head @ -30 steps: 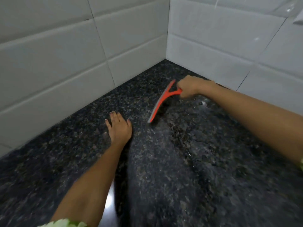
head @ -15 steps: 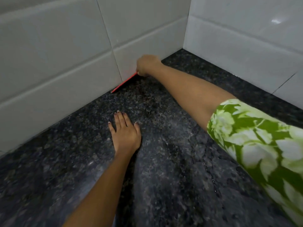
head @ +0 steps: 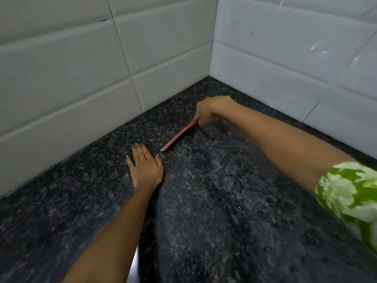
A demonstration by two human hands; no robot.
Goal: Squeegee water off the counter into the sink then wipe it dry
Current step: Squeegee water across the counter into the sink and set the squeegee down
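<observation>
The red squeegee (head: 177, 138) lies with its blade edge on the dark speckled desk (head: 224, 211), slanting from the right hand down toward the left hand's thumb. The right hand (head: 208, 112) is clamped on the squeegee's handle end, fingers curled over it, between the squeegee and the tiled wall corner (head: 212, 58). The left hand (head: 145, 166) rests flat and spread on the desk just beside the squeegee's lower tip, holding nothing. A green-and-white sleeve (head: 350, 193) covers the right upper arm. Water glistens on the desk right of the squeegee.
</observation>
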